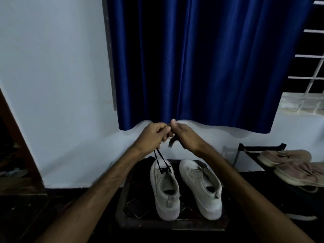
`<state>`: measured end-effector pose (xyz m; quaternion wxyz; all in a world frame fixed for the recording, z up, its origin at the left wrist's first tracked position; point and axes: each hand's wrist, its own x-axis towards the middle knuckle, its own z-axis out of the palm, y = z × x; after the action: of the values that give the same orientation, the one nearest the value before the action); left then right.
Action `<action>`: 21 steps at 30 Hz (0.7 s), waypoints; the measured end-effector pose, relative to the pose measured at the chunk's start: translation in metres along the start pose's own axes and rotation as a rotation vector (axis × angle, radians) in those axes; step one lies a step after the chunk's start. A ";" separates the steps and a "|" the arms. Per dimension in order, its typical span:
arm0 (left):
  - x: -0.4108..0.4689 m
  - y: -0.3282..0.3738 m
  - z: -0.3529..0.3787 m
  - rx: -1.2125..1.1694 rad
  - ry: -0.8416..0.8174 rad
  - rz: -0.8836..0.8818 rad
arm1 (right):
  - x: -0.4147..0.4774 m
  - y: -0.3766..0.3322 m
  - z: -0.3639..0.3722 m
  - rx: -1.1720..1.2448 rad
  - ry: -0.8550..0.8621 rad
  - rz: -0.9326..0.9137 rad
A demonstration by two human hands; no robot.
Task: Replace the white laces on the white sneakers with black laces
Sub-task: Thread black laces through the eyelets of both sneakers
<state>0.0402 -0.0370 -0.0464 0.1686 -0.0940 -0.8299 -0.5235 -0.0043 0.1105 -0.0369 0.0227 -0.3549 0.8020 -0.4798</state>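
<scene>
- Left hand raised, fingers curled tight round two thin strands of black lace.
- Right hand touches the left, thumb up and fingers curled, pinching the lace. A flat dark strip below it is blurred.
- The cord strands drop taut to the left sneaker and cross at its front eyelets.
- Right sneaker sits just beside it, smooth white upper, thick sole, tongue slack, punched eyelet rows showing.
- Both sneakers stand heels toward the camera on a dark square stand with a raised rim.
- Behind them hangs a glossy blue curtain in vertical folds.
- To the right, worn pink sneakers rest on a black rack.
</scene>
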 end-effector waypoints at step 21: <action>-0.032 -0.079 0.037 0.230 -0.061 -0.190 | -0.011 0.078 0.044 -0.746 -0.161 -0.087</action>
<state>0.0364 -0.0372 -0.1393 0.1027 -0.0109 -0.8943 -0.4353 -0.0223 0.1069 -0.1254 -0.0657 -0.4092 0.9013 -0.1263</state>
